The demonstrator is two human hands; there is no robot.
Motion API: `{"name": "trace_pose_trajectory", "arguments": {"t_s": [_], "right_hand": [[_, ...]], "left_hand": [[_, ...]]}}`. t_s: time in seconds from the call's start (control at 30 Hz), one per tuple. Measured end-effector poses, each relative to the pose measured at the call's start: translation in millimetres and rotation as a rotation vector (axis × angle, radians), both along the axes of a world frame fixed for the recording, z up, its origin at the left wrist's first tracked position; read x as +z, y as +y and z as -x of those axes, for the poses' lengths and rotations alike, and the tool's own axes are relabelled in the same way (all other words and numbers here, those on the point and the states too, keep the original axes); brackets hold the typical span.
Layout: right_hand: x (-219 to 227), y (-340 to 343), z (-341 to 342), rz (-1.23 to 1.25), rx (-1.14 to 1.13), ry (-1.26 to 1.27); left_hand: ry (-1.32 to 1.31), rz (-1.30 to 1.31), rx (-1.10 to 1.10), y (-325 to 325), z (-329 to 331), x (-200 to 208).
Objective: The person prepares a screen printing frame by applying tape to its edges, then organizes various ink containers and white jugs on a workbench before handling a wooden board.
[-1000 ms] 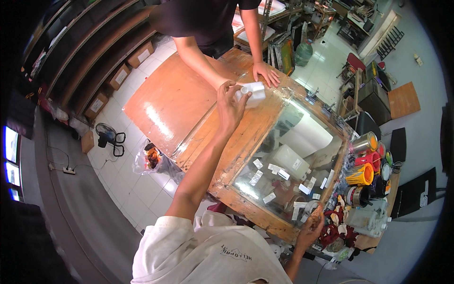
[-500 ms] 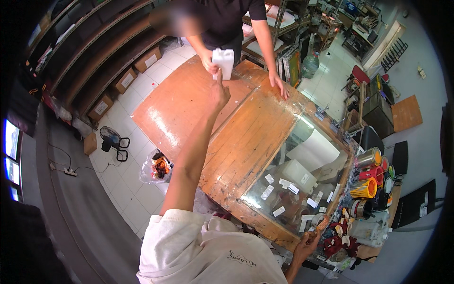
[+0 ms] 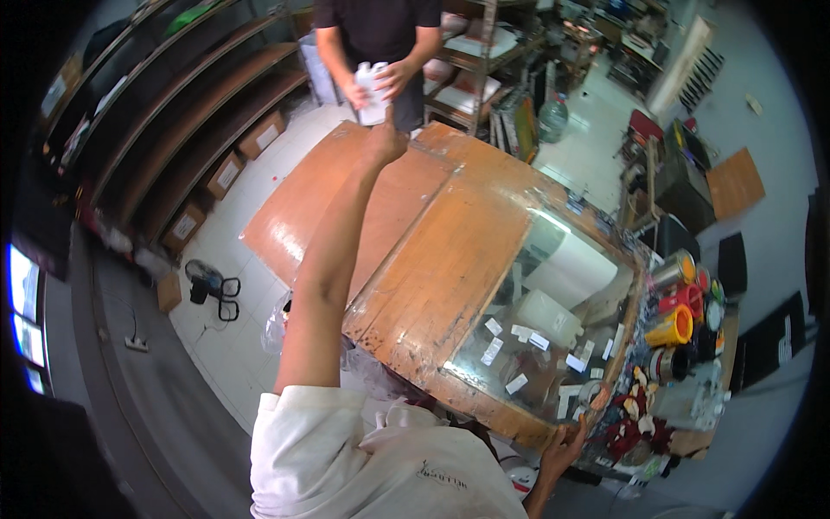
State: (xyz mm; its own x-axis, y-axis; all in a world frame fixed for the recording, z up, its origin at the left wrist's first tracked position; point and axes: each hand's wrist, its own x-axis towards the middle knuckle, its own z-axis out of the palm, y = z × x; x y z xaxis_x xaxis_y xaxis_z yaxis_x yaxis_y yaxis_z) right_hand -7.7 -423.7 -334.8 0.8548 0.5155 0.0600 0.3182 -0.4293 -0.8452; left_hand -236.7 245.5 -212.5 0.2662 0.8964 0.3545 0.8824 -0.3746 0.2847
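My left arm reaches far across the wooden table point(image 3: 406, 268). At its end, my left hand point(image 3: 386, 145) has a finger stretched up in front of a small white plastic jug point(image 3: 372, 93). Another person holds that jug between both hands; whether my finger touches it is hard to tell. My right hand point(image 3: 562, 447) rests at the near right corner of the table, fingers apart, holding nothing I can see. Beside it, several small white labels point(image 3: 516, 383) are scattered over the table's glass panel point(image 3: 484, 368). A translucent jerrycan point(image 3: 545, 318) and a white sheet point(image 3: 575, 270) also show there.
Open paint cans point(image 3: 670, 327), stained rags point(image 3: 635, 419) and a clear plastic jug point(image 3: 689, 406) crowd the right side. Long shelves point(image 3: 190, 112) with cardboard boxes point(image 3: 226, 173) line the left. A black fan point(image 3: 207, 281) stands on the floor.
The other person has drawn the jug back and brought a second hand from the table onto it. My left hand has shifted slightly up and left in view. My right hand stays at the corner.
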Motion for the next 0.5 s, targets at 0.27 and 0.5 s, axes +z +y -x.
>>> {"name": "trace_pose_trajectory", "arguments": {"t_s": [0.27,0.5], "right_hand": [[-3.3,-20.0,5.9,0.055,-0.077,-0.04],[-10.0,-96.3,31.5,0.077,-0.271,-0.027]], "left_hand": [[-0.263,0.252,-0.575,-122.6,-47.4,-139.6],[0.018,-0.042,-0.476,-355.6,-66.4,-230.3]]}}
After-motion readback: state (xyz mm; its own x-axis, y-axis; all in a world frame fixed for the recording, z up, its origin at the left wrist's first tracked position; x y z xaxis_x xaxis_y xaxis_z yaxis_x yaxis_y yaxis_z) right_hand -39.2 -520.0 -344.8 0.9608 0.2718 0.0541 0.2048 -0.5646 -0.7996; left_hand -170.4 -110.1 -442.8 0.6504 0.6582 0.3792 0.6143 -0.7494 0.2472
